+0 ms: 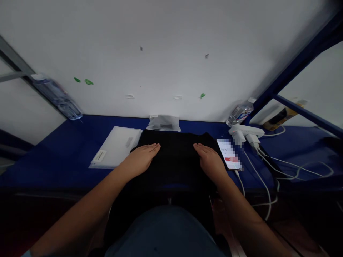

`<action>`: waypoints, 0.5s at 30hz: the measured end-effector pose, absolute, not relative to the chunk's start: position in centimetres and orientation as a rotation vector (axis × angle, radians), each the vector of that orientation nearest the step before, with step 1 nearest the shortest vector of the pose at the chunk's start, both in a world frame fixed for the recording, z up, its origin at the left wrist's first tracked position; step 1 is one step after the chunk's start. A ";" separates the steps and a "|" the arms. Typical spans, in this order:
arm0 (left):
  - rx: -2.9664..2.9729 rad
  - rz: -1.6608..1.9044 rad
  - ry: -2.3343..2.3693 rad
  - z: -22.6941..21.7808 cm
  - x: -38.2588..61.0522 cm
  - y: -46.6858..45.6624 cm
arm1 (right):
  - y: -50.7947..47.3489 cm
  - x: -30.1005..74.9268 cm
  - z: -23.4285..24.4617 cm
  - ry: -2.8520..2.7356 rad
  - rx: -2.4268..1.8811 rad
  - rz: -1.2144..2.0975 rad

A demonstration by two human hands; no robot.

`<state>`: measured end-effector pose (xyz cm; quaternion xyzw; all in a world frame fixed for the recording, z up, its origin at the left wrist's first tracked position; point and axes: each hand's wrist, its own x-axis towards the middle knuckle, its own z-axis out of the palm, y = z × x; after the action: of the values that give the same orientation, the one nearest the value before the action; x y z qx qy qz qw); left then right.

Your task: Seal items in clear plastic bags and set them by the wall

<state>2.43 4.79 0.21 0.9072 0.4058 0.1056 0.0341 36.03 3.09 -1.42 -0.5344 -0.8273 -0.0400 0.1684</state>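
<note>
- The left hand (142,159) and the right hand (210,161) lie flat and open, palms down on the black cloth (174,162), well apart, with neither pinching anything.
- The black cloth sits at 12 o'clock from the person's blue shirt (163,232), spread on the blue desk (53,160) between the two hands.
- A phone (229,154) with a pixelated screen lies at 1 o'clock, just beside the right hand, with a white cable (239,182) running from its end.
- A white plastic folder (115,146) lies at 11 o'clock, just beside the cloth.
- A clear plastic bag (163,124) stands at 12 o'clock, behind the cloth.
- A white power strip (246,131) with plugged-in chargers sits at 1 o'clock, trailing more cables.
- A water bottle (239,112) stands behind the power strip, against the white wall (134,53).
- Another clear bottle (57,100) lies at 11 o'clock, up against a metal rail.
</note>
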 end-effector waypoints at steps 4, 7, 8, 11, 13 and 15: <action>2.806 0.214 1.174 0.0 2.2 4.5 | 2.2 36.2 -2.1 -2.377 -1.527 -0.128; 2.805 0.182 1.131 0.1 2.0 4.7 | 2.1 36.6 -2.4 -2.341 -1.583 -0.160; 2.805 0.190 1.124 0.1 1.9 4.8 | 2.1 36.9 -2.4 -2.306 -1.618 -0.174; 2.806 0.252 1.125 0.0 1.5 4.9 | 2.0 37.7 -2.4 -2.169 -1.717 -0.208; 2.791 0.325 1.154 -0.3 1.3 4.9 | 1.7 38.1 -2.5 -2.078 -1.755 -0.225; 2.769 0.393 1.186 -0.5 1.3 4.8 | 1.3 38.3 -2.5 -1.981 -1.789 -0.250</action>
<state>1.34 4.82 -0.53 0.9103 0.3898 0.1290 0.0518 38.30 1.32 -2.46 -0.6497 -0.7193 -0.0908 0.2284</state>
